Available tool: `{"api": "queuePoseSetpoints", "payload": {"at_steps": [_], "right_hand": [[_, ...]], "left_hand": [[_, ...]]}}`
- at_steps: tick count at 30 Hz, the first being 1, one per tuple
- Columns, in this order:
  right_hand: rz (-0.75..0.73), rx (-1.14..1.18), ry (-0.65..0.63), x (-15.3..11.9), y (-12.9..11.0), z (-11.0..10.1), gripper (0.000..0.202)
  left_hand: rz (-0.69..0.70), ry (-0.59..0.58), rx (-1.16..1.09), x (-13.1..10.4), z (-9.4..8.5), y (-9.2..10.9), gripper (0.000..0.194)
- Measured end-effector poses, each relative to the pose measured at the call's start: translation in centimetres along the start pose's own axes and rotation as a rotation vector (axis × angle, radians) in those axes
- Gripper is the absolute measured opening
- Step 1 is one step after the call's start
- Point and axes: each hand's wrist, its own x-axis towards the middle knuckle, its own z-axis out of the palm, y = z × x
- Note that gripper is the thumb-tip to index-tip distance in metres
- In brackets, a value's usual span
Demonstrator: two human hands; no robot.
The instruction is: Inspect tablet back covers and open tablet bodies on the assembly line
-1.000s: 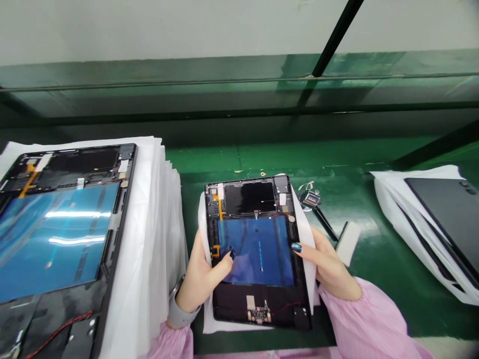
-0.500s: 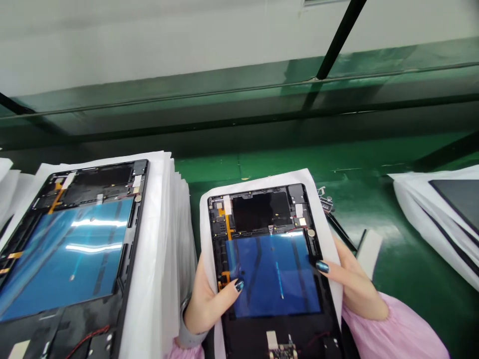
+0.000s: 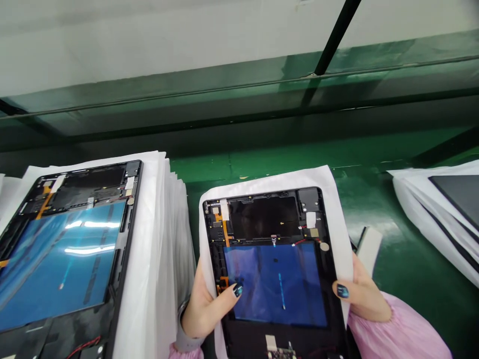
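I have the left hand (image 3: 204, 306) and the right hand (image 3: 362, 294) both gripping one opened tablet (image 3: 277, 281), which is between them with its inner side facing up toward me. The left thumb lies over its near side, with the tip on the edge of the blue panel (image 3: 258, 284); the right thumb presses on the opposite rim. The other fingers go behind, where I can't make out how they are set. A white sheet (image 3: 329, 199) backs the tablet, sticking out past its far edge and beside both palms. Whether the pair is held clear of the green table (image 3: 374, 192) or touches it, I cannot tell. Above the left thumb I see an orange ribbon (image 3: 226, 234), and beyond the right thumb a round silver part (image 3: 324, 246). Just past the right hand lies a pale block (image 3: 368, 244); farther right, a dark panel (image 3: 458, 194) rests on white wrapping (image 3: 411, 192). Left of the left hand, near its gray wristband (image 3: 187, 340), a second tablet (image 3: 63, 269) lies on a stack of white sheets (image 3: 149, 249).
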Motion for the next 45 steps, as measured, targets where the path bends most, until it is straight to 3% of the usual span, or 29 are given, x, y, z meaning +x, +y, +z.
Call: {"api": "queuePoseSetpoints", "payload": {"at_steps": [7, 18, 30, 35, 39, 45], "right_hand": [[-0.026, -0.034, 0.012, 0.4, 0.0, 0.1, 0.046], [-0.120, 0.008, -0.108, 2.5, -2.2, 2.9, 0.032], [-0.104, -0.054, -0.120, 2.7, -1.9, 2.3, 0.043], [-0.136, -0.048, -0.115, 2.7, -1.9, 2.3, 0.044], [-0.200, -0.042, -0.107, 2.9, -2.2, 2.5, 0.031], [-0.201, -0.059, -0.040, 3.4, -2.7, 2.9, 0.024]], "left_hand": [[0.035, -0.011, 0.058, 0.1, -0.1, -0.2, 0.061], [0.100, -0.070, 0.204, 1.0, -0.8, -0.7, 0.067], [0.150, -0.287, 0.205, 2.0, -2.5, -1.2, 0.053], [0.124, -0.189, 0.206, 1.9, -1.9, -1.0, 0.076], [0.093, -0.079, 0.204, 1.4, -0.8, -0.7, 0.073], [0.136, -0.110, 0.292, 1.7, -0.9, -0.9, 0.073]]}}
